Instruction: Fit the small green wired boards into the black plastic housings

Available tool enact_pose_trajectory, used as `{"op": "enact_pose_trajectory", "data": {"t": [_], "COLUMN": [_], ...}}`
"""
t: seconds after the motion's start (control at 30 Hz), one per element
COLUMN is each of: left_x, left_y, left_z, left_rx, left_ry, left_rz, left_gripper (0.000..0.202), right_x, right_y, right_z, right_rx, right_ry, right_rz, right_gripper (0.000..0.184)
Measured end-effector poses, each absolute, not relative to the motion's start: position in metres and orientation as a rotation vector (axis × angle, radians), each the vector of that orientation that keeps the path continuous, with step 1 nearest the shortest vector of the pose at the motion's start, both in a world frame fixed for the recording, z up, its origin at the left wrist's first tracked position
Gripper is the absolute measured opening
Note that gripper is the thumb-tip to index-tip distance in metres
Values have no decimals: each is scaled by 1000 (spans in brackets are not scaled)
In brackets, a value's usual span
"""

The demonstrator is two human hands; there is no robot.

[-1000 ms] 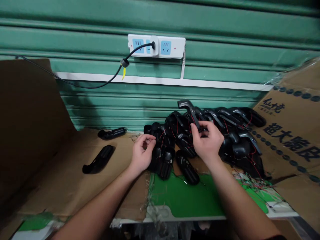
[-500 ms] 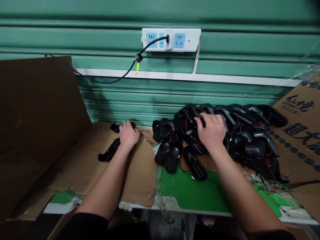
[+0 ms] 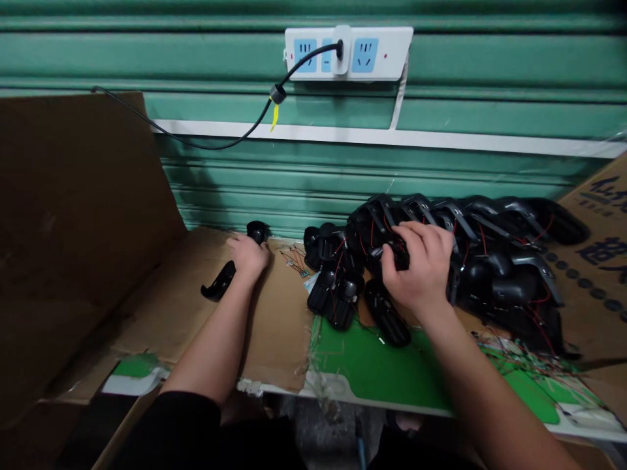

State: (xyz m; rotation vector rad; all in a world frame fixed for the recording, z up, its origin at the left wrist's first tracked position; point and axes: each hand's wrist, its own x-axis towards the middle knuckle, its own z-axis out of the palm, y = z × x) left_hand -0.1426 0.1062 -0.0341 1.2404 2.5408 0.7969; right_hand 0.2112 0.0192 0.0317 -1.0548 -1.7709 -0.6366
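My left hand (image 3: 249, 256) is closed round a curved black plastic shell (image 3: 257, 230), whose rounded end shows beyond the fingers. Just below it, a second black shell (image 3: 219, 282) lies on the cardboard. On the right, my right hand (image 3: 422, 266) curls over a heap of black plastic housings (image 3: 507, 290) with thin red wires. Its thumb and fingers are round a black housing (image 3: 400, 256), mostly hidden by the hand. A loose elongated black housing (image 3: 386, 313) lies just below that hand, with a thin lead at its end.
Small wired boards (image 3: 296, 261) lie between my hands. More loose wires (image 3: 519, 362) tangle at the right front. A cardboard panel (image 3: 78, 228) stands left, and a printed carton (image 3: 600, 261) right. A power strip (image 3: 350, 55) with a black cable (image 3: 255, 127) hangs on the green wall.
The shell in my left hand has turned, so its rounded end now points away from me. My right hand has shifted slightly within the heap. The camera view has tilted down a little.
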Motion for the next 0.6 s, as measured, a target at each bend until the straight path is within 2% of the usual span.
{"op": "enact_pose_trajectory", "data": {"t": [0.1, 0.2, 0.33, 0.6], "left_x": [-150, -156, -157, -147], "left_y": [109, 110, 112, 117], "left_z": [-30, -27, -27, -33], "left_rx": [1100, 1079, 1100, 1132], "left_ry": [2475, 2430, 2374, 2217], "left_rz": [864, 854, 984, 1376], "left_gripper": [86, 70, 43, 43], "right_x": [191, 164, 119, 45], "right_y": [5, -4, 1, 35], "right_z": [25, 19, 17, 10], "right_rx": [-969, -1022, -1096, -1372], "right_ry": [-1927, -2189, -2442, -2835], "right_rz": [-451, -313, -374, -368], "right_gripper": [24, 17, 21, 40]}}
